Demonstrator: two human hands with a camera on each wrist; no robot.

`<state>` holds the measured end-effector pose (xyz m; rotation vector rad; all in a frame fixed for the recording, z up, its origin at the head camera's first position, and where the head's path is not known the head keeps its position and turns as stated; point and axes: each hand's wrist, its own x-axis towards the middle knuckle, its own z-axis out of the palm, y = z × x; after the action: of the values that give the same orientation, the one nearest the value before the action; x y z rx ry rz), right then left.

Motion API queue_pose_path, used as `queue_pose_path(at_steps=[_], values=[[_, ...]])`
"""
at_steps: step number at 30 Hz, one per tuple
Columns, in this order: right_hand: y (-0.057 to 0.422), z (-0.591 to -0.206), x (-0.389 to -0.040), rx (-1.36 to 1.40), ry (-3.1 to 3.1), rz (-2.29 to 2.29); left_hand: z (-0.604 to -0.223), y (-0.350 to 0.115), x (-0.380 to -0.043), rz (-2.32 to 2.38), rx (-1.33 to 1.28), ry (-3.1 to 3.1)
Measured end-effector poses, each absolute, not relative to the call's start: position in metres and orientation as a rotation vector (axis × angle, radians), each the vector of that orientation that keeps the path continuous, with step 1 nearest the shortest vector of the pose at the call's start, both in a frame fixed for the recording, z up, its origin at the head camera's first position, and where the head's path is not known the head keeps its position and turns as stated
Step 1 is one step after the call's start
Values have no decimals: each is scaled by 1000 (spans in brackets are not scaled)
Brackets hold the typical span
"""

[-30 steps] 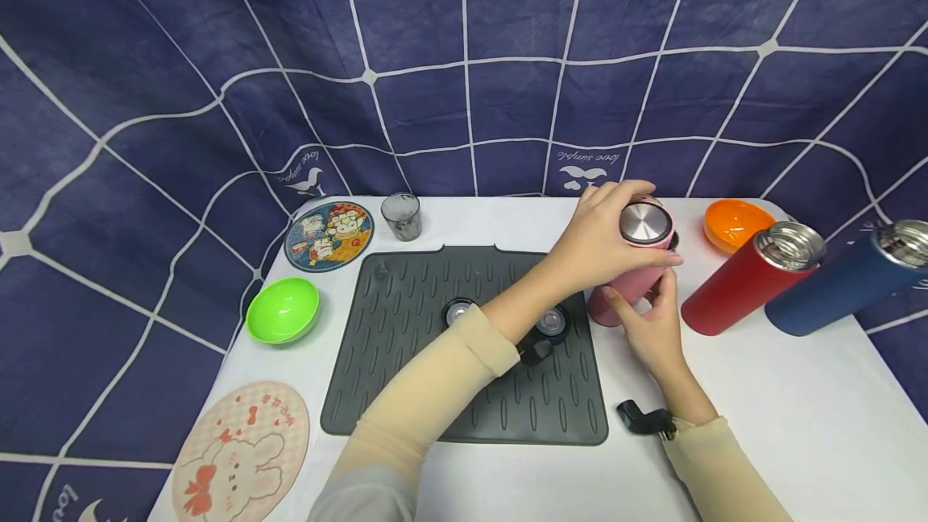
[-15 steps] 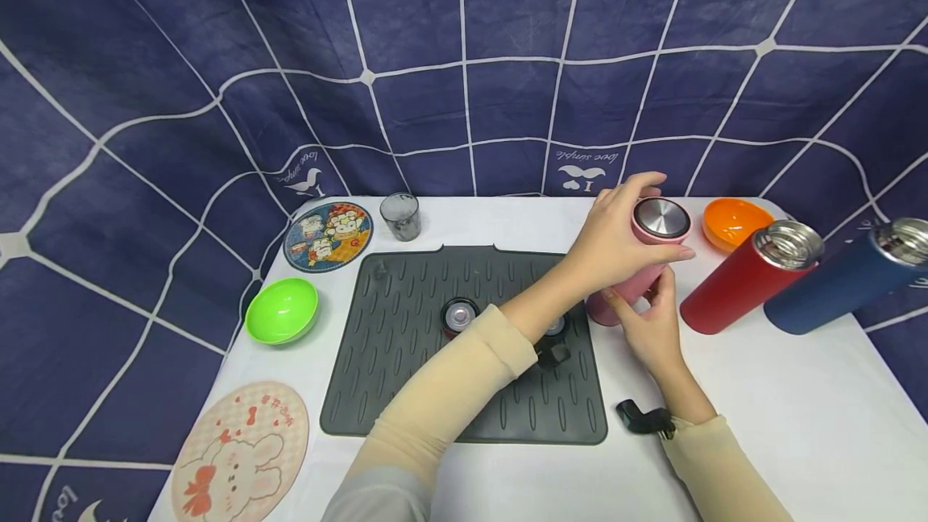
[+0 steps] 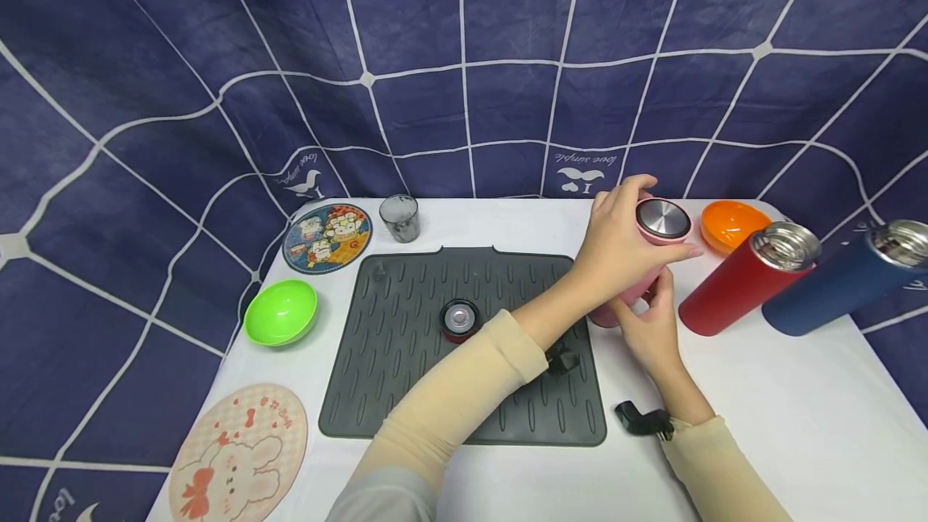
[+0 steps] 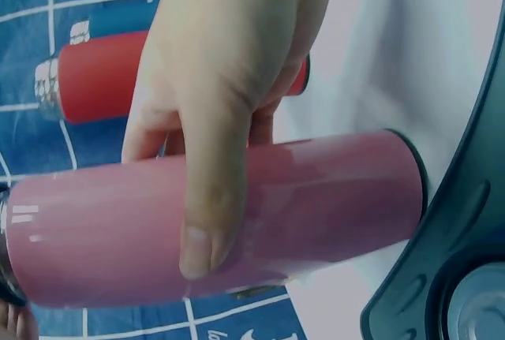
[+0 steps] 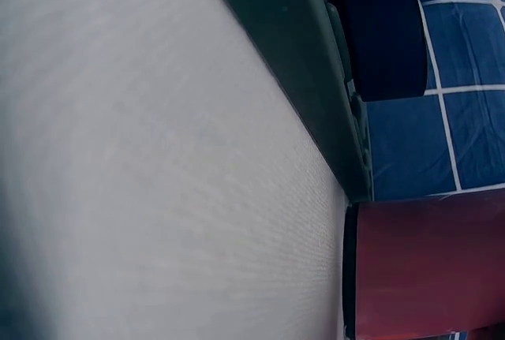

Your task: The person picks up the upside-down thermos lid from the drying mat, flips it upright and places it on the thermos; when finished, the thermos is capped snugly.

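A pink insulated flask (image 3: 605,315) with a steel-topped lid (image 3: 663,217) stands beside the drying mat's right edge. My left hand (image 3: 616,240) reaches across to grip the lid end, fingers behind and thumb in front. Lower down, my right hand (image 3: 652,333) holds the flask's body; its thumb (image 4: 213,214) lies along the pink side in the left wrist view. At the left edge of that view, left fingertips (image 4: 22,323) show by the lid. The right wrist view catches only the flask's lower part (image 5: 430,269).
Right of the flask stand an open red flask (image 3: 739,288) and a blue one (image 3: 834,284). An orange bowl (image 3: 732,224) sits behind them. A lid (image 3: 460,319) rests on the grey mat (image 3: 391,377). Leftward are a glass (image 3: 401,220), green bowl (image 3: 281,312) and two round coasters.
My left hand has moved slightly right along with the flask's lid end, and the left forearm now hides a second lid on the mat. My right hand stays about where it was.
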<state>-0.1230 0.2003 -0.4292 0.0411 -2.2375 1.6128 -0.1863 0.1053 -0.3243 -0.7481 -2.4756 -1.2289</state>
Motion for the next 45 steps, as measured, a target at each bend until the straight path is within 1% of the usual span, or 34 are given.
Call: queue_pose_path(at_steps=[5, 11, 16, 17, 19, 23, 26, 29, 35, 37, 41, 45], values=[[201, -428, -123, 41, -2231, 1609, -323, 111, -185, -1164, -728, -2459], [201, -429, -122, 21, -2262, 1589, -324, 104, -189, -1372, -763, -2517], [200, -428, -122, 8, -2277, 1588, -325, 92, -196, -1580, -871, -2493], [202, -432, -124, 4, -2278, 1589, -325, 89, -198, -1628, -895, -2484], [205, -440, -128, -9, -2286, 1593, -318, 82, -195, -1753, -936, -2463], [206, -443, -130, -36, -2305, 1595, -306, 72, -190, -1894, -1039, -2451], [200, -430, -124, -32, -2309, 1596, -311, 73, -194, -1877, -1124, -2477], [199, -425, -122, -18, -2299, 1597, -323, 77, -199, -1824, -1134, -2496], [199, -427, -123, 6, -2286, 1591, -340, 83, -201, -1739, -987, -2485], [200, -428, -123, 12, -2288, 1588, -342, 82, -202, -1731, -1010, -2466], [200, -428, -122, 8, -2298, 1586, -344, 76, -206, -1751, -1154, -2445], [199, -427, -121, -19, -2305, 1587, -345, 77, -204, -1716, -1116, -2518]])
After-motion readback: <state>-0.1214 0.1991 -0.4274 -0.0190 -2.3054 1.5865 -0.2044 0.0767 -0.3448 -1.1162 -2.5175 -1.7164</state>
